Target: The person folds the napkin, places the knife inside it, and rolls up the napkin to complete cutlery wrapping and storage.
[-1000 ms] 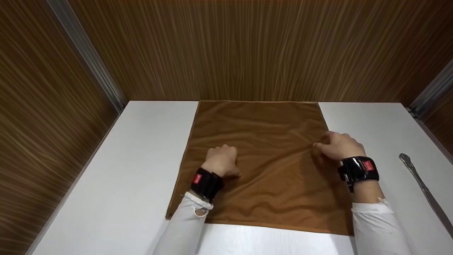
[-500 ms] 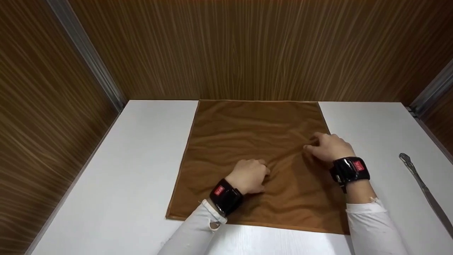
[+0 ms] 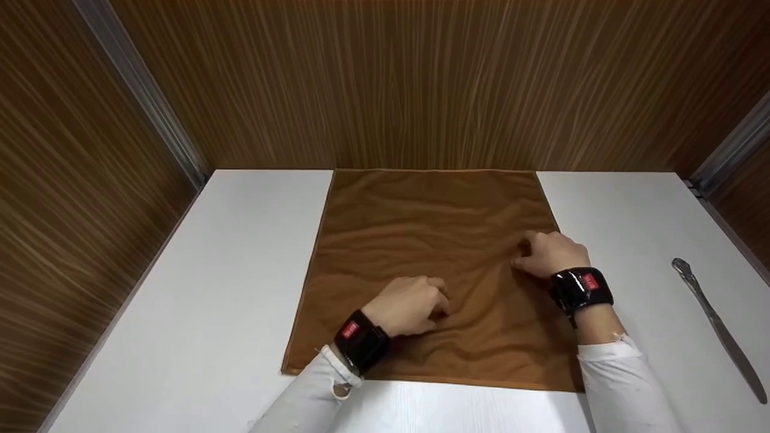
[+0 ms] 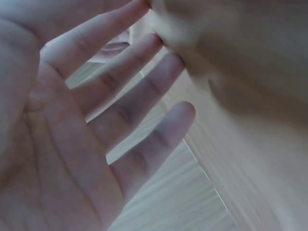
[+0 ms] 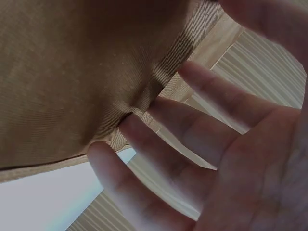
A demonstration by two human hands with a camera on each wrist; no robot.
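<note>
A brown cloth (image 3: 421, 234) lies spread and lightly wrinkled on the white table (image 3: 228, 270). My left hand (image 3: 441, 300) rests on the cloth's near middle, with its fingertips pressing into the fabric. The left wrist view shows that hand (image 4: 159, 72) with its palm bare and its fingers (image 4: 144, 91) fairly straight, only the tips meeting the cloth (image 4: 250, 72). My right hand (image 3: 522, 255) lies on the cloth's right part, close to its right edge. In the right wrist view its fingers (image 5: 159, 125) reach out and touch the cloth (image 5: 72, 72) with their tips. Both wrists carry black bands.
A metal table knife (image 3: 716, 328) lies on the table at the far right, apart from the cloth. Wood-grain walls (image 3: 421, 84) close in the table at the back and on both sides. Bare white table shows left and right of the cloth.
My left hand slid from the cloth's left part towards the middle and the near edge. My right hand drifted a little to the left, and the wrinkles between the hands shifted.
</note>
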